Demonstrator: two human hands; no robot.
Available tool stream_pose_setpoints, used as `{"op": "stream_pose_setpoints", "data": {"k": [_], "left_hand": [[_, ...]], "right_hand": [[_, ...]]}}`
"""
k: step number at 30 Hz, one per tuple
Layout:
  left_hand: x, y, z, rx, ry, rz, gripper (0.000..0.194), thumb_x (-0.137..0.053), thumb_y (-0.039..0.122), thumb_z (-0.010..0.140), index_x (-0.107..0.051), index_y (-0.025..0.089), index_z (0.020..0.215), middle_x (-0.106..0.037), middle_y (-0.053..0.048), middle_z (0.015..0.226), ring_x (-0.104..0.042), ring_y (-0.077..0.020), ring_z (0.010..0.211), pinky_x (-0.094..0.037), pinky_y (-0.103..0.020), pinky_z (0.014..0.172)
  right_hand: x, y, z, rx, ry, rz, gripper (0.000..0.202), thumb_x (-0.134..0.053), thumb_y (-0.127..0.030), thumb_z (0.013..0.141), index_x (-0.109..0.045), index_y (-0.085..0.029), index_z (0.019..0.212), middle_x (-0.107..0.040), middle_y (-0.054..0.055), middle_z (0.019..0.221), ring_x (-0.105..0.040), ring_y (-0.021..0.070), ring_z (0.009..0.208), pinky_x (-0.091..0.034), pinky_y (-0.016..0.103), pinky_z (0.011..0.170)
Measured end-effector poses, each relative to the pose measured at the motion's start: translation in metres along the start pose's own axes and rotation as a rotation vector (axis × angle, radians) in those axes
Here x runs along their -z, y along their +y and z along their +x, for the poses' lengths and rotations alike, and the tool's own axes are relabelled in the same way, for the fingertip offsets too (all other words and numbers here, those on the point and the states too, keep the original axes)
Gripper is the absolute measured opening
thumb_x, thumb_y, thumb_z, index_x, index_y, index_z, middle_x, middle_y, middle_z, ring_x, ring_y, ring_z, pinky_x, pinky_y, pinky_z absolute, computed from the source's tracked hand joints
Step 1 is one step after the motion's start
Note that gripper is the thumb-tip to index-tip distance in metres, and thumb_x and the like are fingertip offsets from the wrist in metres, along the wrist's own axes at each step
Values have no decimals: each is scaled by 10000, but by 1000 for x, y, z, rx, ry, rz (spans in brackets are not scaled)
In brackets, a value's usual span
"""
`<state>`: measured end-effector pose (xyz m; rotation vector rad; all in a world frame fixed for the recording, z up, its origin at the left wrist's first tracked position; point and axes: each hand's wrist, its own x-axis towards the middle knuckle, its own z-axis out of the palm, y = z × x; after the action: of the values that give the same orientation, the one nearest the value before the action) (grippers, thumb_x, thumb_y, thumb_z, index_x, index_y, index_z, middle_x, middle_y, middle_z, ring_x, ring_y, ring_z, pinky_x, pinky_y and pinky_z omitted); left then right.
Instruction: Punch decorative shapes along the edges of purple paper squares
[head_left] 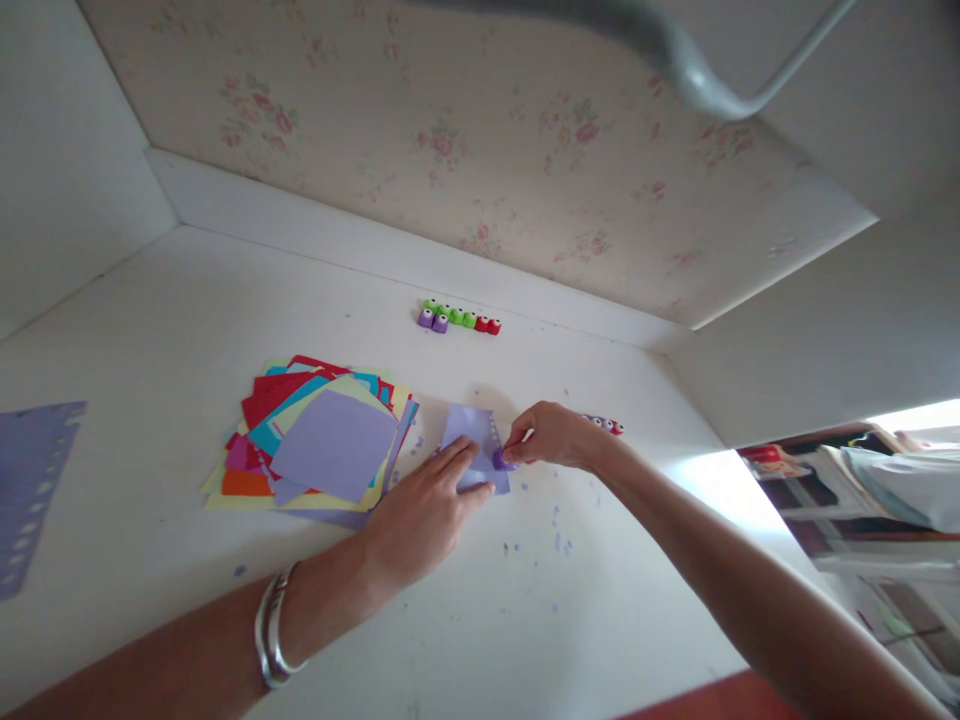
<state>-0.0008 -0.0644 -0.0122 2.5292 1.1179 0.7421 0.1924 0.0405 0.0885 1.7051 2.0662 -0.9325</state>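
A small purple paper lies on the white table, with a row of punched holes along its right edge. My left hand rests on this paper with its fingers spread, pressing it down. At the paper's right edge my right hand is closed on a small purple punch. Tiny purple cut-outs are scattered on the table near both hands. Left of the paper is a loose stack of coloured papers, with a purple sheet on top.
Several small green, red and purple punches stand in a row near the back wall. More punches sit behind my right forearm. A larger purple sheet with punched holes lies at the far left. Shelves stand at the right.
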Motion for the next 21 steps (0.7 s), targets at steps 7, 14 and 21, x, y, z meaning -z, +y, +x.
{"op": "stream_pose_setpoints", "data": {"k": [7,14,21], "left_hand": [[0,-1,-1,-7,6,10,436,-523,60,863,-605,236,1253,-422,-90,1472,-341,-260,1388,-348,-436,1123],[1,1,0,-10,10,9,408,-532,61,860,-627,203,1230,-450,-129,1441,-364,-275,1376,-350,-436,1126],[2,2,0,12,9,21,403,-562,75,851,-636,209,1224,-465,-136,1433,-377,-279,1368,-344,-425,1131]], "right_hand": [[0,4,4,35,-25,39,188,-739,-362,648,-751,-186,714,-687,13,616,-615,139,606,-422,221,538],[5,13,2,111,-95,45,265,-686,-420,720,-769,-221,874,-727,23,727,-653,169,706,-456,238,594],[-2,6,-16,209,-28,-17,360,-608,-468,829,-706,-284,1123,-731,28,1065,-674,169,784,-492,270,715]]}}
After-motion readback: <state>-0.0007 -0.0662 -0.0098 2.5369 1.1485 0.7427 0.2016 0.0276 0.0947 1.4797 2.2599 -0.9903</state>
